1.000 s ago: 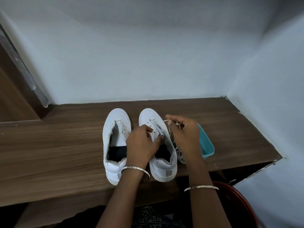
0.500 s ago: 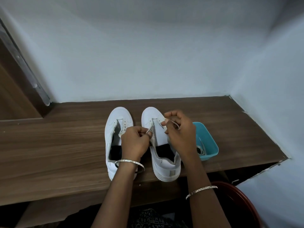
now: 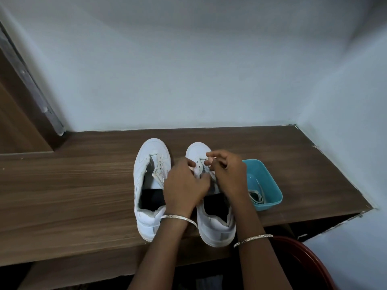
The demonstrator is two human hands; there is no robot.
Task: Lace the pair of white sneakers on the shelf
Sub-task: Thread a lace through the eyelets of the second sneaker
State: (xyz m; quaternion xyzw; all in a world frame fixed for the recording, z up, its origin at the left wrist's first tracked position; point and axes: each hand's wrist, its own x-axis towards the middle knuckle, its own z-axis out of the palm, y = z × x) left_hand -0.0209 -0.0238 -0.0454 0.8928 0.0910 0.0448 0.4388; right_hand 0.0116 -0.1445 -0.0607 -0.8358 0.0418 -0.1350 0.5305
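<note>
The left hand (image 3: 184, 185) pinches the eyelet flap of the right-hand white leather sneaker (image 3: 217, 229); the right hand (image 3: 229, 174) curls over its eyelets. What it grips, I cannot tell.

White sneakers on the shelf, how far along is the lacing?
Nothing looks finished. In hand: the left hand and right hand pinch at the toe-end eyelets of the right sneaker. Remaining: the rest of that shoe, then the left sneaker, eyelets bare; a lace lies in the teal tub.
</note>
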